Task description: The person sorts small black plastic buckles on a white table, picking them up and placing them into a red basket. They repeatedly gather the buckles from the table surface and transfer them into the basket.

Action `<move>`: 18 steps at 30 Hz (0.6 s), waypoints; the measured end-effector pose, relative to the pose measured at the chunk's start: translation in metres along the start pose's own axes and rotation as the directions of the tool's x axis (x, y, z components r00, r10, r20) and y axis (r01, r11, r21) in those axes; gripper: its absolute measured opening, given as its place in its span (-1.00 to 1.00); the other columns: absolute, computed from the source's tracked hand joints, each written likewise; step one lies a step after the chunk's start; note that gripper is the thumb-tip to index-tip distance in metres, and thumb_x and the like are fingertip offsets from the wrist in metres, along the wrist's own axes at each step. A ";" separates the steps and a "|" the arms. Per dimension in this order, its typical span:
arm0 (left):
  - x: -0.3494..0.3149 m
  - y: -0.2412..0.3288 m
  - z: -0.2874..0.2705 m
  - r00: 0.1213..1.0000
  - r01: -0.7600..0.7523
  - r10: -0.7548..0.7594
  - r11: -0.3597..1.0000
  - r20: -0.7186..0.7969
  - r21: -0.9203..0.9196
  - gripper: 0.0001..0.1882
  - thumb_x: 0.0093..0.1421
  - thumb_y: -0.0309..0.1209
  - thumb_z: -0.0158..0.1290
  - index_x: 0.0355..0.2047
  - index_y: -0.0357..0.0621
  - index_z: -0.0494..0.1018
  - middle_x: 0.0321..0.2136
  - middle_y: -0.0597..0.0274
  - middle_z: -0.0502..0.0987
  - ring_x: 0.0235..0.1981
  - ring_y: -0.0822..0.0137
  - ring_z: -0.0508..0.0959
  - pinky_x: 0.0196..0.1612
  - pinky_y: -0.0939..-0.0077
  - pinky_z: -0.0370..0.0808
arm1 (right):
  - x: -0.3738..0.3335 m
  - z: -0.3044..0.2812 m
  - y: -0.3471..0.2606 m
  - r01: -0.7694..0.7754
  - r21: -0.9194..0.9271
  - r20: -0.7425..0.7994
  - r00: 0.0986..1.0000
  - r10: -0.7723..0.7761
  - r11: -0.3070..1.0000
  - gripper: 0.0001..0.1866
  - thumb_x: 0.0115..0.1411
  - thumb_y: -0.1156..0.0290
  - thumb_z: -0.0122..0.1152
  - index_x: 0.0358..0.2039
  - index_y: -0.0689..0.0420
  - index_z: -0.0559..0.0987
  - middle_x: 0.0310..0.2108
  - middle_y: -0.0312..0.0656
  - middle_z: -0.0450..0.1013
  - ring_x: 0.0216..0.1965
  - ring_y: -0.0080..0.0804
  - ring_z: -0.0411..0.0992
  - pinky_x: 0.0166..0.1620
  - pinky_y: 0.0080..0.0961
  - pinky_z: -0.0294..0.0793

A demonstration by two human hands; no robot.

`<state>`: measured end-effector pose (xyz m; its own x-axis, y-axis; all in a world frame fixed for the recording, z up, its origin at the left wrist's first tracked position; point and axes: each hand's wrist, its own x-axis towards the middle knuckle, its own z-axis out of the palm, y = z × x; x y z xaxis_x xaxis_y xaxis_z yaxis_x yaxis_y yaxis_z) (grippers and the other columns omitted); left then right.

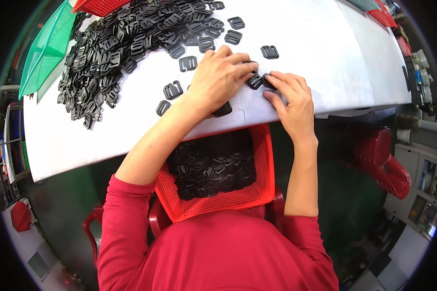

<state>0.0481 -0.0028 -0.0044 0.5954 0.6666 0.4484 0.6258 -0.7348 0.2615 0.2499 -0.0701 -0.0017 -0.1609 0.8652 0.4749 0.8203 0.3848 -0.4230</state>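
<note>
flat black plastic buckles (255,81) need soft pinches; your curled right hand (294,101) touches one, but whether it or your left hand (218,73) grips, i can't tell.

No text, label, number or sign readable. Worktop (325,58): thin dark line (243,114) just off centre toward 1 o'clock, near front edge, not legible as writing. Buckles (102,58), piled at 11 o'clock: any lettering too small to tell. Cabinet (403,189) at 4 o'clock: coloured panels (417,208), too blurred for words. Shelf goods (2,145) at 9 o'clock: colour patches only, any print lost in blur.
</note>
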 end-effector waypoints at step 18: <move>-0.014 -0.040 -0.020 0.976 0.218 -0.216 0.966 -0.027 0.138 -0.65 0.24 -0.34 0.07 0.02 -0.14 0.51 0.04 0.22 0.52 -0.09 0.09 0.47 0.03 0.24 0.42 | 0.123 0.082 0.039 0.129 -0.020 0.152 0.981 -0.125 0.991 -0.54 0.26 0.10 0.16 0.15 -0.09 0.50 0.24 -0.20 0.34 0.27 -0.17 0.27 0.27 -0.14 0.25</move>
<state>0.0045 0.0146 -0.0040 0.4320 0.8060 0.4046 0.8040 -0.5475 0.2322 0.2174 0.0778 -0.0232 -0.3434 0.8493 0.4011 0.8034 0.4868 -0.3429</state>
